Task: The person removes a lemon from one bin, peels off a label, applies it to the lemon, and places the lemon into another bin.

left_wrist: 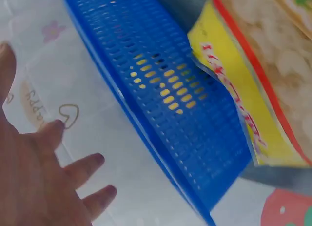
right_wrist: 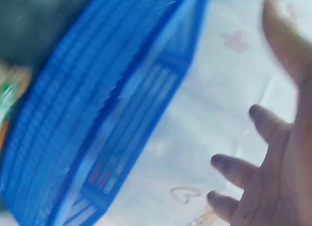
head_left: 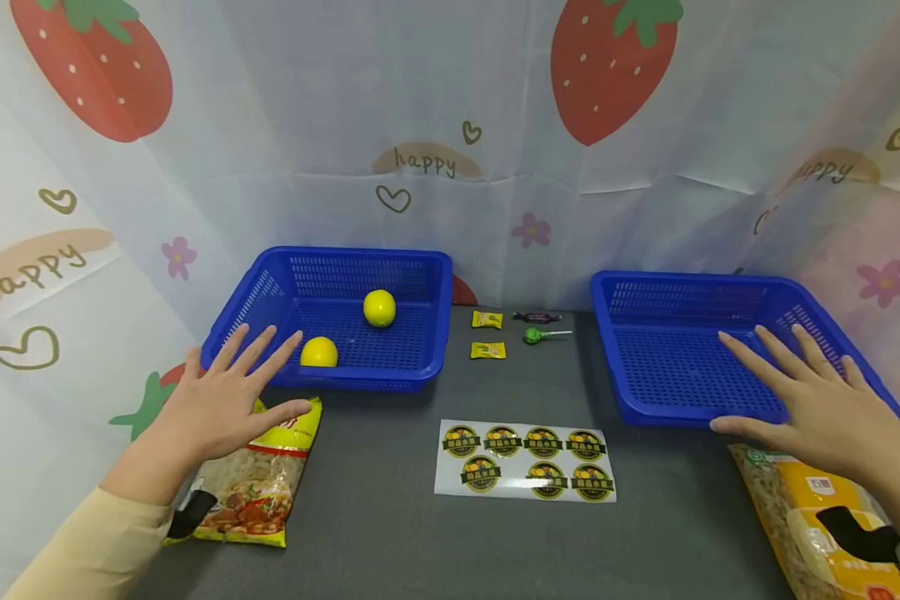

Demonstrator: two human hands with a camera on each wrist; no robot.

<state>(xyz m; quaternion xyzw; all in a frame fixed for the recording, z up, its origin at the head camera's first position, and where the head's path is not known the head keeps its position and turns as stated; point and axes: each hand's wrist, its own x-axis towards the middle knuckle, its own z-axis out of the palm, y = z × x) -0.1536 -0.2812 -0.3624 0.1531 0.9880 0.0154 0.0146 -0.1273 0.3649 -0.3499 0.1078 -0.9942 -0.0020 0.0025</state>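
Right now both hands hover w/ fingers spread, holding nothing; left hand (head_left: 221, 400) is above the near left corner of the left basket (head_left: 420, 367) and the top of a yellow snack bag (head_left: 251, 483); its grip is wide open, fingers straight, and whether they touch the basket rim can't be told; right hand (head_left: 802, 400) is over the near right part of the right basket (head_left: 615, 367), grip equally open, nothing in it.

Left basket is blue, sits far left on the grey tabletop (head_left: 390, 533); it holds two yellow round fruits, one (head_left: 379, 307) toward the middle, the other (head_left: 318, 352) at the near wall, just beside the left fingertips; right basket is blue too, w/ nothing seen inside.

Betw. the baskets, far side: two small yellow candies (head_left: 487, 320), a dark wrapped candy (head_left: 536, 317) and a green lollipop (head_left: 534, 336); nearer, a sticker sheet (head_left: 525, 471) w/ seven round labels lies flat; a second bag (head_left: 825, 517), orange and yellow, lies near right, below the right hand.

Left wrist view: basket wall (left_wrist: 180, 113) w/ yellow showing thru the holes, bag edge (left_wrist: 243, 104) beside it; right wrist view is blurred, only basket wall (right_wrist: 97, 128) and fingers (right_wrist: 234, 170) show.
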